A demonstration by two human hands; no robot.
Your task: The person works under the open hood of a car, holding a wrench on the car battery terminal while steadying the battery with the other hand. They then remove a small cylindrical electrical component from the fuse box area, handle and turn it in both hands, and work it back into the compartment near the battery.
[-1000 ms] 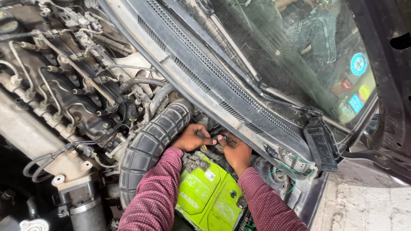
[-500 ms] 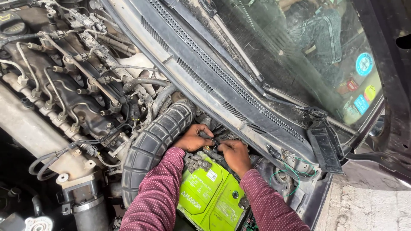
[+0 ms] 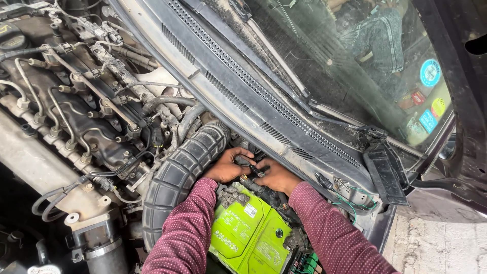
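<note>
Head view (the only view). The person is leaning over an open engine bay, both sleeved arms reaching forward and away from the camera toward the gap under the cowl panel (image 3: 284,109) at the base of the windscreen (image 3: 365,56).

The thing being worked on is a small dark connector or clamp (image 3: 249,168), sitting just beyond the far end of the green battery (image 3: 251,233) and right beside the ribbed black intake hose (image 3: 185,172). It is lying directly between the two hands, ahead of the wrists, with its long axis running roughly left to right, from one hand across to the other (the exact shape is too small and shadowed to tell).

The left hand (image 3: 227,165) is curling around the left end of the part, fingers bent and closed on it, knuckles touching or nearly touching the hose. The right hand (image 3: 276,176) is gripping the right end, thumb and fingers pinching inward toward the left hand. Neither hand is open; both are grasping the same part, fingertips almost meeting. Both are equally near, each on its own end.

The battery is lying lengthwise under the forearms, its near end toward the person, with a cluster of terminal fittings (image 3: 231,195) on its far corner just below the left wrist.
</note>
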